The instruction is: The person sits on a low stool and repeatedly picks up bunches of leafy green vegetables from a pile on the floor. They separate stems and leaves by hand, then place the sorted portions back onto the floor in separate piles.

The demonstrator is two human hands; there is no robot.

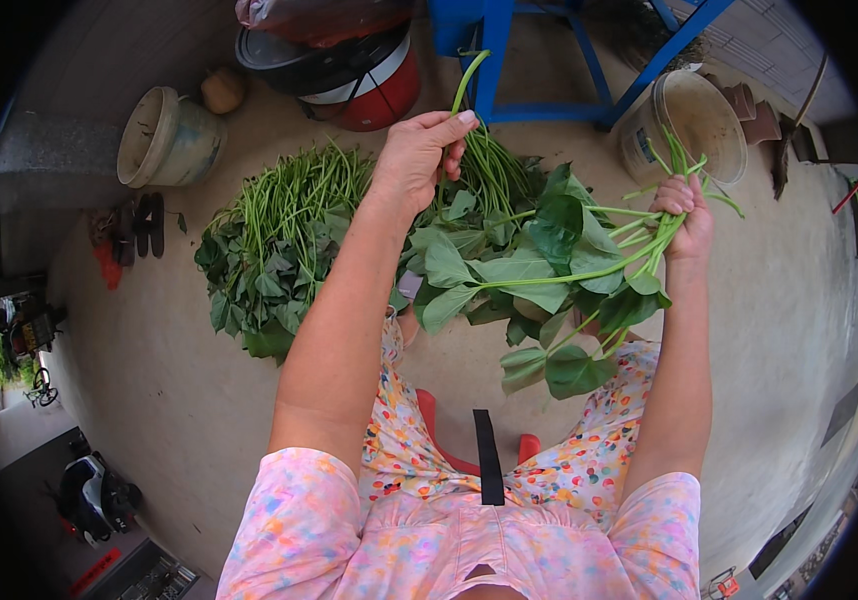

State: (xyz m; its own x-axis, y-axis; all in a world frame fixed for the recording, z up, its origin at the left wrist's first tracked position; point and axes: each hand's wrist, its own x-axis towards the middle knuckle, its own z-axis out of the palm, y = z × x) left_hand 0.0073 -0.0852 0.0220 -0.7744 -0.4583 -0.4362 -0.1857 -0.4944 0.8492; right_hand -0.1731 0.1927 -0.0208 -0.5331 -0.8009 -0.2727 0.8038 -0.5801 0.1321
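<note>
My left hand (419,160) is raised over the greens, thumb and fingers pinched on a single long green stem (471,80) whose tip sticks up past the thumb. On the right, my right hand (686,213) is closed round a bunch of leafy greens (589,265); cut stem ends stick out above the fist, and broad heart-shaped leaves hang toward my knees. A large heap of the same greens (294,230) lies on the floor at the left, stems upward. Behind my left hand stands a second heap (494,165), partly hidden by the hand and the held leaves.
A whitish bucket (174,140) stands at the far left and another bucket (694,125) at the far right. Beyond the greens are a red bucket with a black lid (369,90) and a blue metal frame (549,112). Slippers (149,225) lie left. I sit on a red stool (529,447).
</note>
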